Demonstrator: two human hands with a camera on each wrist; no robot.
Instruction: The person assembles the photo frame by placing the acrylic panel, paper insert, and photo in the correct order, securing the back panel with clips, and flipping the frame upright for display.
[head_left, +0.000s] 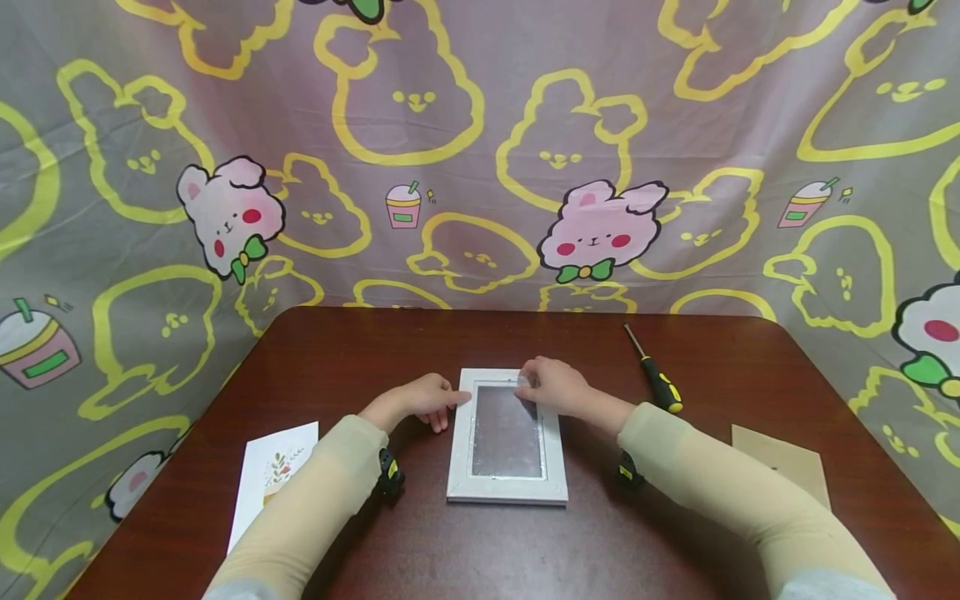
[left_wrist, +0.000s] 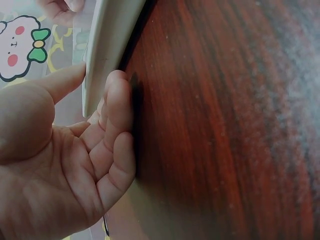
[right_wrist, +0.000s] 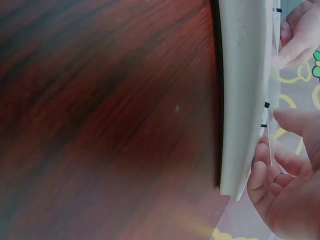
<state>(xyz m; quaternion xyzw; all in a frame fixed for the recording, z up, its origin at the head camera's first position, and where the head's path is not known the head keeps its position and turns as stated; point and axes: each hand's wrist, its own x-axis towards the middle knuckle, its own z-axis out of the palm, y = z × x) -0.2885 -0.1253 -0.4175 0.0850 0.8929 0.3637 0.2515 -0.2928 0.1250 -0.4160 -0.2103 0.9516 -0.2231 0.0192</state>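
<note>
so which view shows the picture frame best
The head view: the whole white picture frame lies flat on the table, all four sides visible, both hands at its far end. The left wrist and right wrist views catch only one edge of it, close up and blurred.

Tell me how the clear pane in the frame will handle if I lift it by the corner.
The pane looks thin and see-through, so it is probably light and smooth to grip. The right hand pinches only its far corner, so it may sag or crack there. It lies inside the frame, whose rim could catch its edges.
</note>
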